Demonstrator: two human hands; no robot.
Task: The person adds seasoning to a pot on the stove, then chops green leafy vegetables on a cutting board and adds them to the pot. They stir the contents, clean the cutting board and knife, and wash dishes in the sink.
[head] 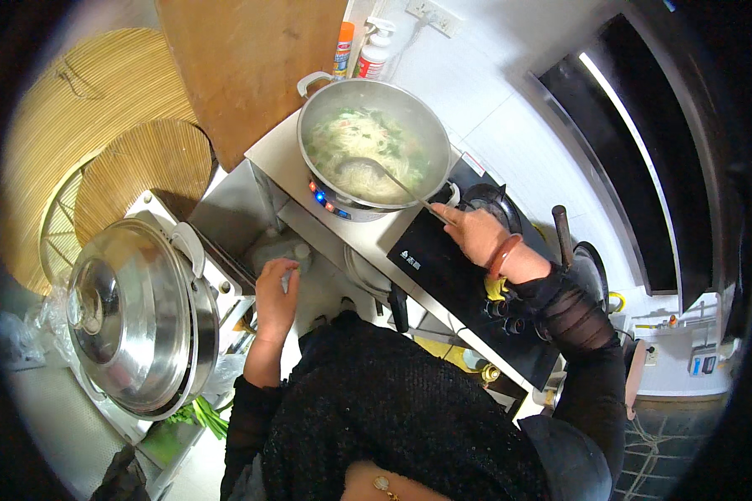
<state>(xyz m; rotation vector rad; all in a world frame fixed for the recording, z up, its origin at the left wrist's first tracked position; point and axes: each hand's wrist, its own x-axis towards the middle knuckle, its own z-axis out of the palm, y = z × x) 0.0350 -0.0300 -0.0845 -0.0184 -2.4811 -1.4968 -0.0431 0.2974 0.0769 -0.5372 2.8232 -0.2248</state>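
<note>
My right hand (pixel 476 235) grips the handle of a metal ladle (pixel 407 188), its bowl resting among noodles (pixel 370 138) in broth. Green leaves and small pinkish bits float with them. They fill a wide steel pot (pixel 435 134) that gives off steam and stands on a cooker with a lit control panel (pixel 329 203). Away from the pot, my left hand (pixel 277 291) hovers in the air with thumb and fingers slightly apart, and I see nothing held in it.
A large lidded steamer pot (pixel 144 319) stands at the left, near round slatted mats (pixel 141 169). Behind the noodle pot leans a wooden board (pixel 250 69), beside a spray can (pixel 343 50) and a pump bottle (pixel 374 53). A black gas hob (pixel 438 257) lies under my right forearm.
</note>
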